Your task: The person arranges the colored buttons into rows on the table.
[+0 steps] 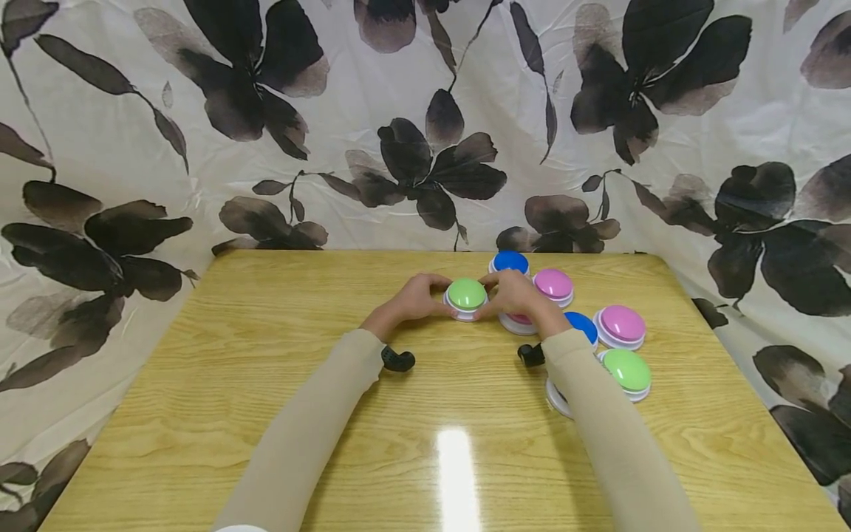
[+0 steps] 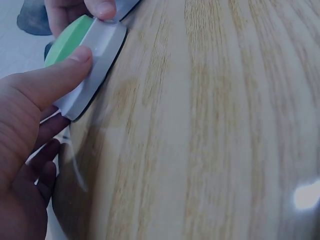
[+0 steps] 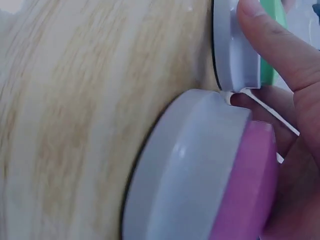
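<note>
A round green push button [image 1: 465, 294] with a white base is at the middle back of the wooden table. My left hand [image 1: 419, 298] grips its left side, thumb in front and fingers behind. From the right side, my right hand [image 1: 513, 293] holds the same button between thumb and fingers. The left wrist view has both thumbs against the white base [image 2: 102, 62], which lies on or very close to the tabletop. Just beside my right hand stands a pink button [image 3: 200, 170], partly hidden under that hand in the head view.
Around my right hand and forearm stand a blue button [image 1: 510, 261], a pink one [image 1: 554, 284], another blue [image 1: 583, 327], another pink [image 1: 623, 324] and a green one [image 1: 627, 371]. A white base [image 1: 557, 399] shows beneath the right sleeve. Flowered cloth [image 1: 425, 89] hangs behind the table [image 1: 199, 414].
</note>
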Tool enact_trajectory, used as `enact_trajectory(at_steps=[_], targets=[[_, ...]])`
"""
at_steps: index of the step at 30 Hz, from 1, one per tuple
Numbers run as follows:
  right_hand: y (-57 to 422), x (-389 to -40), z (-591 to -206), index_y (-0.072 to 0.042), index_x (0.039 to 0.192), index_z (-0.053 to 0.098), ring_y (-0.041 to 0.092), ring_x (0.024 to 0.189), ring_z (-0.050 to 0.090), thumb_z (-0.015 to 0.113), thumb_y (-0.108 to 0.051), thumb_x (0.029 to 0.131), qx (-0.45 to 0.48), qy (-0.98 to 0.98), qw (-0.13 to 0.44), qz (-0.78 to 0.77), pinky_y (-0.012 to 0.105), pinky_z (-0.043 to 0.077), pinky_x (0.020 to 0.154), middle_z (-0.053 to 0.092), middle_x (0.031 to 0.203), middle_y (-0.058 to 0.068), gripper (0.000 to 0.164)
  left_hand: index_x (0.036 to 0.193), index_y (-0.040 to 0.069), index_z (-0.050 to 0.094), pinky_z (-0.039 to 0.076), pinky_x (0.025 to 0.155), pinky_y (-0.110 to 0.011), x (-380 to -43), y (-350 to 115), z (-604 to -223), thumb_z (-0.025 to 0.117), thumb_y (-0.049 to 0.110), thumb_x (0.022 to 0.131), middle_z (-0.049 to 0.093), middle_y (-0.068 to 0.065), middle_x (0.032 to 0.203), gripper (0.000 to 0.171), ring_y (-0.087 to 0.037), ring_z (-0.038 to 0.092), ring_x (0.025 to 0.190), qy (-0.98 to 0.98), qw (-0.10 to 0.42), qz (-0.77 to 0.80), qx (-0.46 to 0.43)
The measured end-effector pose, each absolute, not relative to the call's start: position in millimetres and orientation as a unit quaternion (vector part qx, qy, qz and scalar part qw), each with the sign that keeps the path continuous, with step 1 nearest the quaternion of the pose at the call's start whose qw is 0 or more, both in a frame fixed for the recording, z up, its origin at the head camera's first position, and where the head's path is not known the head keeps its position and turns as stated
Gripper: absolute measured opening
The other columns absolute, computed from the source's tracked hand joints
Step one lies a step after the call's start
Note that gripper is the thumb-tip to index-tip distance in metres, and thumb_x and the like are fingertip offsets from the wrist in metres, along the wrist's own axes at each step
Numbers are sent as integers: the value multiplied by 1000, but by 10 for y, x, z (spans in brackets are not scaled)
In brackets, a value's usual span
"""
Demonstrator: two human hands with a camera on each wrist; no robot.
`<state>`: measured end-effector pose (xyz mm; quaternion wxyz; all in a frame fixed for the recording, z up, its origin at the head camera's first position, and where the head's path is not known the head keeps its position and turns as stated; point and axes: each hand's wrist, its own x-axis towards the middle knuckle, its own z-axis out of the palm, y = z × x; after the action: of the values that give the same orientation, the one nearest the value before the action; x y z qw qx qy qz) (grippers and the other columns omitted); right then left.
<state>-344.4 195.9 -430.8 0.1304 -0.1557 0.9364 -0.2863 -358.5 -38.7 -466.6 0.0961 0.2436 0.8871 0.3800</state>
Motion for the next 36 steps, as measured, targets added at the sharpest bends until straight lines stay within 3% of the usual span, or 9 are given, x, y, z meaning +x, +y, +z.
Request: enact_trajectory(at_steps=[7,13,21,27,36], targets=[[2155,-3377,-4110,-2,133,57,31,116,54,78,-40,82,-135,922,97,-351,46,45,97,59,127,16,67,138,-1,49,33,108,-37,-3549,-395,-4604,85,28,76,54,-15,136,78,-29,46,128,880,89,398,242],[2397,-3304,-4021,-2,130,59,33,114,53,71,-38,88,-110,920,79,-368,46,47,94,59,126,16,56,135,2,54,34,108,-41,-3535,-323,-4463,82,29,79,54,-12,135,68,-30,44,129,878,61,399,257],[2635,-3179,-4020,2,129,58,34,110,54,70,-28,90,-105,925,80,-357,44,49,92,60,122,20,52,136,6,55,32,109,-38,-3495,-50,-4327,81,37,79,56,-5,135,71,-23,44,129,897,69,348,264],[2761,-3101,-4041,3,127,60,33,108,56,74,-26,87,-107,925,78,-356,44,50,90,61,121,20,51,133,13,60,34,102,-46,-3493,168,-4306,82,41,76,59,0,132,66,-24,47,125,913,54,295,276],[2860,-3031,-4122,0,129,59,33,111,54,80,-25,81,-88,927,94,-353,46,44,98,61,123,17,58,129,20,63,31,95,-48,-3545,426,-4330,81,49,74,60,5,130,65,-21,49,123,919,73,265,283]])
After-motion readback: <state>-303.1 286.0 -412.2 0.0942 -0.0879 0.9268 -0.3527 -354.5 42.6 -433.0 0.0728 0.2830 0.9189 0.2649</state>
